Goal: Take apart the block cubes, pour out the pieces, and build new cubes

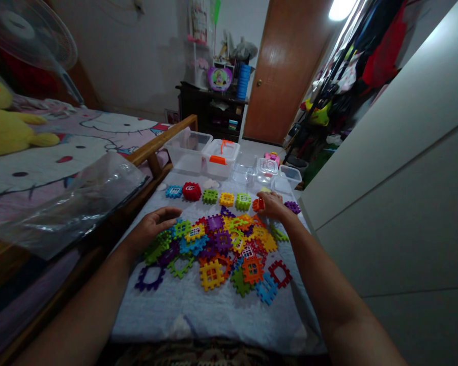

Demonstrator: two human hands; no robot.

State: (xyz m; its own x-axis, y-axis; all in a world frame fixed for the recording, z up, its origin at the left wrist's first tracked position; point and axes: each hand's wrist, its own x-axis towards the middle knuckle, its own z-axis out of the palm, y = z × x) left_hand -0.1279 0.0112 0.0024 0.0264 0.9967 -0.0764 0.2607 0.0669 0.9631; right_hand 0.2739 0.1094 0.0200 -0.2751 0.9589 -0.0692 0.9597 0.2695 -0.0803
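A heap of colourful notched plastic building tiles [216, 239], some with window grids, lies on the cloth-covered table [198, 315]. My left hand [158, 223] hovers at the heap's left edge, fingers stretched out, nothing visible in them. At the right end of the heap, my right hand [272, 204] has its fingers on an orange tile [257, 204]. That tile lines up with small sorted groups behind the heap: blue tiles [173, 191], red tiles [191, 191], green tiles [209, 196], yellow tiles [226, 199] and lime tiles [243, 202]. Purple tiles [292, 207] lie beyond my right hand.
Clear plastic boxes, including one with orange clasps [221, 152], stand along the table's far edge. On the left, a wooden rail [164, 137] borders a bed with a clear plastic bag [72, 203]. A white cabinet [397, 168] rises on the right.
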